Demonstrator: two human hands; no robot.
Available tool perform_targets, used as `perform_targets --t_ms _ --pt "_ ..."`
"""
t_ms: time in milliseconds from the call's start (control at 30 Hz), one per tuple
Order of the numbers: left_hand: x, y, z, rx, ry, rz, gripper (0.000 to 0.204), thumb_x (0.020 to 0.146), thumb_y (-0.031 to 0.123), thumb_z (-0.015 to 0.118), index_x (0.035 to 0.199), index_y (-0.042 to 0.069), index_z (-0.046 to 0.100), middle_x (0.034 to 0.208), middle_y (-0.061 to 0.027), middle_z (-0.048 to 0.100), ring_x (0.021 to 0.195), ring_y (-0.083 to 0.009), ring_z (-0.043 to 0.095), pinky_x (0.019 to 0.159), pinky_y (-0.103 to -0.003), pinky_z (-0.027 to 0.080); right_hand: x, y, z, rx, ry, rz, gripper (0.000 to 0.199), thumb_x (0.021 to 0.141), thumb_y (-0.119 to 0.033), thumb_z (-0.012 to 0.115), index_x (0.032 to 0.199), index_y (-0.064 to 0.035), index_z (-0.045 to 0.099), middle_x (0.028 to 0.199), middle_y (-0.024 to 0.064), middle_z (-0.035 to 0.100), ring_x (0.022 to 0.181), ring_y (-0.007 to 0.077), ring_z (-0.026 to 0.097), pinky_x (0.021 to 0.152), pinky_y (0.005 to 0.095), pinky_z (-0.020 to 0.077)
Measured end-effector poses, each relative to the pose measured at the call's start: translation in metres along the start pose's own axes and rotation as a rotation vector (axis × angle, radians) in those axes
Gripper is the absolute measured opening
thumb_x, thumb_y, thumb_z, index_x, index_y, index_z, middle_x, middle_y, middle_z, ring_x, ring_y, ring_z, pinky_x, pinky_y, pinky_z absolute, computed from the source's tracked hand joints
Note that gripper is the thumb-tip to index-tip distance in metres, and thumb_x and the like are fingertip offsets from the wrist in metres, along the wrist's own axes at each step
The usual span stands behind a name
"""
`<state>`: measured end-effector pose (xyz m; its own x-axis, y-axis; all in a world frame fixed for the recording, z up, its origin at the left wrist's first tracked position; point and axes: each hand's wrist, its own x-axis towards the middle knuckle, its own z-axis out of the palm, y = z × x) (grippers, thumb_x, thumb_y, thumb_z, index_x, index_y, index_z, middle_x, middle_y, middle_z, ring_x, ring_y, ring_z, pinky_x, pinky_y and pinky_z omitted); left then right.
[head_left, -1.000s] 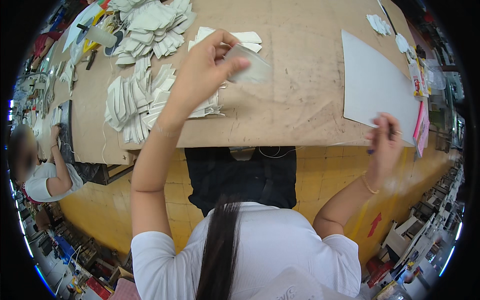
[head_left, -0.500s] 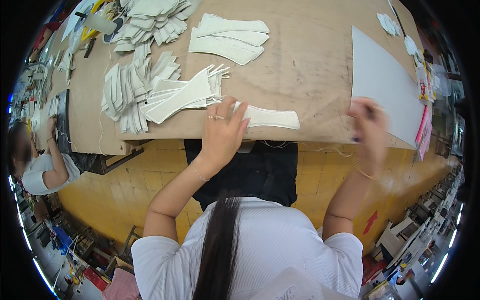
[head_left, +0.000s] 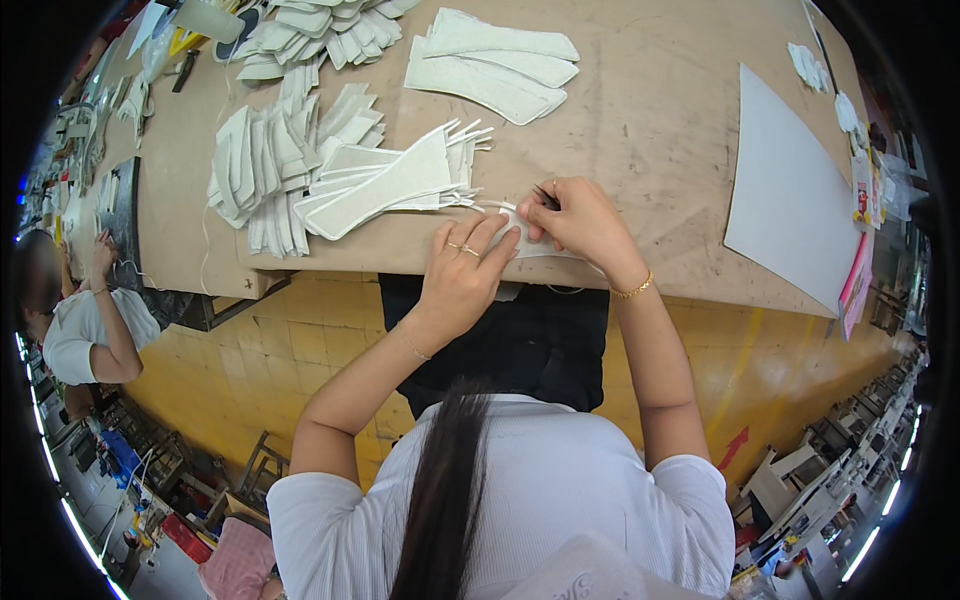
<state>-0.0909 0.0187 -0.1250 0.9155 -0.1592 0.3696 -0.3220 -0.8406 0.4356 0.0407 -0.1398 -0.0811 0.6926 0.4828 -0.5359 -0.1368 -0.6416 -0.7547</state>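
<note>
An off-white padded fabric piece (head_left: 532,247) lies at the table's near edge, mostly hidden under both hands. My left hand (head_left: 468,262) holds it from the left, thumb and fingertips pressed down close together at its end. Closed around a small dark pointed tool (head_left: 547,199), my right hand (head_left: 590,225) is at the same end of the piece. The tool's exact kind is hidden by the fingers. A thin pale cord or strip (head_left: 494,204) shows just beyond the left fingertips. Left of my hands lies a fanned stack of similar pieces (head_left: 385,190) with narrow tails.
More off-white pieces (head_left: 262,165) are heaped at the left, with three or so (head_left: 495,65) farther back. A large pale sheet (head_left: 790,190) covers the table's right side. Another person (head_left: 100,325) works at the far left. A pink packet (head_left: 855,285) lies at the right edge.
My right hand has come in from the right, over the pale sheet, to meet the left hand at the fabric piece. The head view has shifted slightly.
</note>
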Motion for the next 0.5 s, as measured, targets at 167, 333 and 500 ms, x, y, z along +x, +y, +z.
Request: perform_targets --t_ms 167,333,500 --pt "-0.0013 -0.0013 -0.0001 0.013 0.005 0.001 0.029 0.088 0.012 0.072 0.115 0.004 0.070 0.124 -0.0097 0.063 0.117 -0.0288 0.057 0.098 -0.045 0.042 0.0034 -0.0038 -0.0008 0.000 -0.027 0.033 0.023 0.088 -0.018 0.065 0.077 0.0014 0.070 0.063 0.0068 0.070 0.050 0.0151 0.063 0.053 0.0319 0.0512" --pt "-0.0018 -0.0015 0.0000 0.018 -0.003 0.001 0.028 0.088 0.013 0.072 0.115 0.004 0.070 0.129 -0.0105 0.063 0.117 -0.0289 0.057 0.098 -0.045 0.042 0.0064 -0.0033 -0.0019 -0.034 -0.030 0.025 0.024 0.085 -0.020 0.065 0.073 0.0010 0.069 0.061 0.0072 0.069 0.049 0.0159 0.062 0.054 0.0327 0.0516" --pt "0.0014 0.0006 -0.0028 0.069 -0.089 -0.011 0.030 0.088 0.012 0.073 0.118 0.007 0.070 0.141 -0.0092 0.059 0.121 -0.0292 0.054 0.100 -0.045 0.041 0.0075 -0.0011 -0.0029 -0.059 -0.012 0.018 0.026 0.084 -0.022 0.066 0.070 0.0005 0.068 0.060 0.0083 0.068 0.049 0.0173 0.061 0.055 0.0335 0.0504"
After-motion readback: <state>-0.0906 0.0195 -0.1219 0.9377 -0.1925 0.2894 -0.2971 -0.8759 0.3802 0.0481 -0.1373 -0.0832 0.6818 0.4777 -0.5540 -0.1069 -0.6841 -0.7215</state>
